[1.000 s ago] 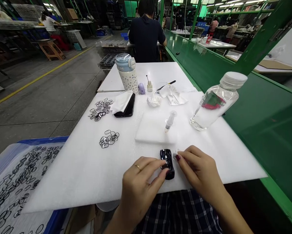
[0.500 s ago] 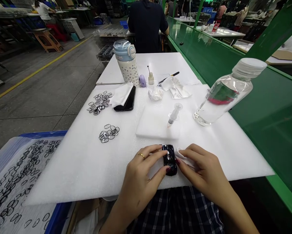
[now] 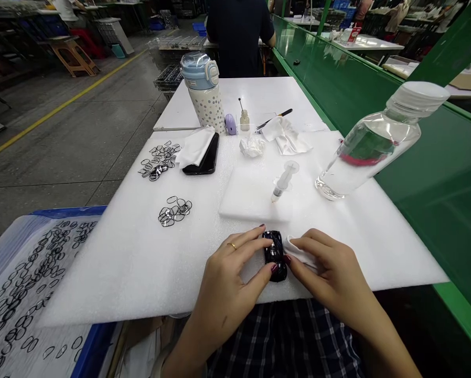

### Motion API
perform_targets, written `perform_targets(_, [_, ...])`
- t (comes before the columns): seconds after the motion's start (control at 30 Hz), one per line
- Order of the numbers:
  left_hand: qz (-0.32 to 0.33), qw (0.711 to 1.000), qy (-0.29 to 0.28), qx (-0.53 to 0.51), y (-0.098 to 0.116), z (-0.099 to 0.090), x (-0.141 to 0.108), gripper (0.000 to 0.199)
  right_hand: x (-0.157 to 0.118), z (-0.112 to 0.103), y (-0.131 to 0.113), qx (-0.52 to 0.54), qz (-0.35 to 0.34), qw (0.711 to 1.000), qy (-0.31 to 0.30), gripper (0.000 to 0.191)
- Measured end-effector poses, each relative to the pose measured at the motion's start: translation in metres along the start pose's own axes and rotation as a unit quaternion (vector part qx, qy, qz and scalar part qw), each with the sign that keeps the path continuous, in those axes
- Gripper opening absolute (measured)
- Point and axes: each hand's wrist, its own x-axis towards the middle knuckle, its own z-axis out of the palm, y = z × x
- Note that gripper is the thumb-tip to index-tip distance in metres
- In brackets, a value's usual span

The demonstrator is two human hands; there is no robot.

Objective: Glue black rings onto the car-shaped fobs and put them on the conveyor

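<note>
A glossy black toy car (image 3: 275, 255) lies on the white foam sheet right in front of me. My left hand (image 3: 235, 268) holds it from the left, thumb at the near end and a fingertip on top, while the index finger reaches past its far end. A folded white cloth (image 3: 301, 253) is pinched in my right hand (image 3: 330, 268), its edge against the car's right side. Beyond the hands, a clear syringe (image 3: 285, 181) rests on a foam block (image 3: 243, 202).
Thin black rings (image 3: 174, 211) lie in two piles at left, with more on a blue-edged tray (image 3: 34, 278). A phone (image 3: 207, 164), spotted tumbler (image 3: 206, 102), small glass bottle (image 3: 244, 121), tweezers (image 3: 277, 118), crumpled tissue (image 3: 252, 146) and clear water bottle (image 3: 371, 147) stand around. A person (image 3: 237, 37) sits ahead.
The view has tipped slightly down. My left fingers have shifted a little on the toy car, the index finger stretching farther forward. The right hand keeps the cloth at the car's side.
</note>
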Motion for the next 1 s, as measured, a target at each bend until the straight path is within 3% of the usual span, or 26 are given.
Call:
perform_targets(0.2, [-0.010,1.000,-0.013,0.000,0.002,-0.001,0.001,0.033,-0.002,0.003,0.002,-0.018,-0.036,0.999,0.025,0.011])
perform_targets(0.33, [0.000,0.999,-0.029,0.026,0.004,-0.003,0.002,0.036,-0.011,0.008,0.001,-0.059,-0.153,0.979,0.120,0.020])
perform_targets(0.47, [0.010,0.999,-0.034,0.024,0.005,-0.002,0.003,0.035,-0.018,0.013,0.001,-0.124,-0.235,0.956,0.122,0.023])
perform_targets(0.6, [-0.002,0.998,-0.046,0.036,0.005,-0.004,0.003,0.035,-0.018,0.017,0.002,-0.149,-0.188,0.960,0.143,0.021])
perform_targets(0.77, [0.039,0.983,-0.164,0.071,0.006,-0.007,0.003,0.063,-0.020,0.015,0.003,-0.101,-0.143,0.963,0.205,0.022])
perform_targets(0.87, [0.022,0.991,-0.110,0.075,0.005,-0.001,0.002,0.058,-0.025,0.014,0.003,-0.098,-0.150,0.960,0.217,0.024])
perform_targets(1.0, [0.007,0.995,-0.050,0.081,0.002,0.004,-0.002,0.058,-0.030,0.015,0.005,-0.098,-0.175,0.963,0.178,0.028])
